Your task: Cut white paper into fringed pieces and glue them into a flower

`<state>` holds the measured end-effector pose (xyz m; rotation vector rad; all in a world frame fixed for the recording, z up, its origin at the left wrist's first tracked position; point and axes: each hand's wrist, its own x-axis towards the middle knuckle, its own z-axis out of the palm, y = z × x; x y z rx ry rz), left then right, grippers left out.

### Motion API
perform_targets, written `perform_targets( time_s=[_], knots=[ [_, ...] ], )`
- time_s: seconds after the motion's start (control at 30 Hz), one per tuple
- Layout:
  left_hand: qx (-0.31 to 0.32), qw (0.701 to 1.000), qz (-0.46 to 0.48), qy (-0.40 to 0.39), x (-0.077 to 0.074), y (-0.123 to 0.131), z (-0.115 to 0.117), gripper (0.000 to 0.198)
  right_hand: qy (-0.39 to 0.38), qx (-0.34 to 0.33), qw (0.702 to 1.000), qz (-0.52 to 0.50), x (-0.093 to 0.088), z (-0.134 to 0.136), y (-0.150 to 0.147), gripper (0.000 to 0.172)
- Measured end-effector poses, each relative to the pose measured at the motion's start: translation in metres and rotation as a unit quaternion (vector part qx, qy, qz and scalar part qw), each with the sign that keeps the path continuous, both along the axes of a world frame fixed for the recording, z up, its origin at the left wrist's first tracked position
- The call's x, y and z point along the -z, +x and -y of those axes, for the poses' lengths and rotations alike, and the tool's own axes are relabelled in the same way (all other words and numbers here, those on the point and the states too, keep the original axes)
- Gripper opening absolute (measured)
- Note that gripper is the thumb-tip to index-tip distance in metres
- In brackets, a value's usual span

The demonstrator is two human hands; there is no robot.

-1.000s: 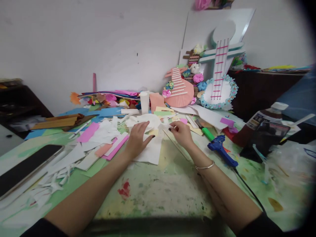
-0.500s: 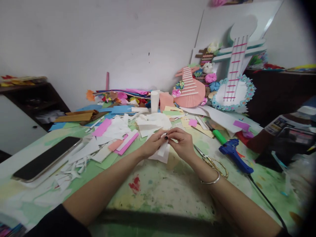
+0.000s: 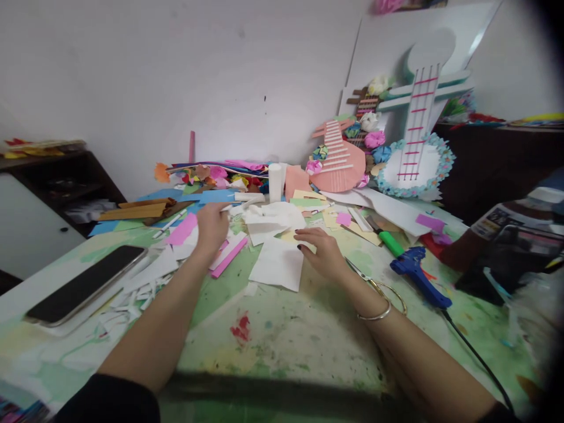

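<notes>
My left hand (image 3: 213,226) reaches over the heap of white paper scraps left of centre. Its fingers are bent away from me and mostly hidden, so what they hold, if anything, does not show. Beside the right edge of a white paper sheet (image 3: 277,265), my right hand (image 3: 324,251) hovers with thumb and fingers apart and nothing between them. The sheet lies flat on the paint-stained table (image 3: 299,335). A pink paper strip (image 3: 229,257) lies near my left wrist. Gold-handled scissors (image 3: 374,283) lie partly behind my right wrist.
A blue glue gun (image 3: 420,276) with its cord lies at right, near a bottle of brown liquid (image 3: 493,232). A phone (image 3: 86,285) lies at left. A white paper roll (image 3: 275,182) and paper instruments, one a pink lute (image 3: 339,158), stand at the back.
My hands have separated. The left moved left and away to the scraps; the right let go of the small white piece and opened. The white sheet beneath is now uncovered.
</notes>
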<state>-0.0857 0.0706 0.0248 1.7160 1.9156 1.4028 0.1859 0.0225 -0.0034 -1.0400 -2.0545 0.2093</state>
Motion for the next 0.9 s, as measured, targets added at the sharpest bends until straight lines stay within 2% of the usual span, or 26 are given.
perform_targets(
  time_s=[0.1, 0.2, 0.27, 0.33, 0.4, 0.47, 0.53, 0.6, 0.73, 0.83, 0.9],
  knots=[
    [-0.057, 0.996, -0.060, -0.017, 0.006, -0.029, -0.006, 0.047, -0.023, 0.051, 0.998, 0.000, 0.002, -0.005, 0.005, 0.027],
    [-0.074, 0.988, -0.136, -0.007, 0.016, -0.026, -0.003, 0.061, -0.038, 0.084, 0.996, 0.002, 0.003, -0.009, 0.008, 0.027],
    [-0.040, 0.971, -0.235, 0.032, 0.021, -0.012, -0.002, 0.055, -0.047, 0.103, 0.994, 0.000, 0.002, -0.010, 0.010, 0.027],
    [0.033, 0.942, -0.326, 0.069, 0.025, 0.005, -0.002, 0.038, -0.057, 0.118, 0.991, -0.005, 0.000, -0.011, 0.012, 0.027],
    [0.107, 0.918, -0.376, 0.074, 0.029, 0.019, -0.004, 0.025, -0.069, 0.125, 0.990, -0.011, -0.001, -0.012, 0.014, 0.027],
    [0.145, 0.908, -0.389, 0.055, 0.035, 0.026, -0.008, 0.029, -0.079, 0.123, 0.989, -0.020, -0.002, -0.012, 0.016, 0.027],
    [0.152, 0.922, -0.352, 0.049, 0.039, 0.027, -0.010, 0.040, -0.086, 0.115, 0.989, -0.032, -0.002, -0.012, 0.017, 0.026],
    [0.144, 0.948, -0.275, 0.075, 0.037, 0.026, -0.010, 0.043, -0.096, 0.105, 0.988, -0.052, -0.001, -0.013, 0.017, 0.025],
    [0.103, 0.971, -0.147, 0.158, 0.015, 0.030, 0.004, 0.030, -0.121, 0.083, 0.983, -0.111, -0.002, -0.012, 0.016, 0.025],
    [0.126, 0.969, 0.065, 0.202, -0.004, 0.040, 0.021, 0.024, -0.130, 0.042, 0.977, -0.166, -0.008, -0.007, 0.014, 0.053],
    [0.162, 0.954, 0.150, 0.201, -0.011, 0.047, 0.030, 0.027, -0.128, 0.003, 0.971, -0.202, -0.013, -0.002, 0.012, 0.074]
  ],
)
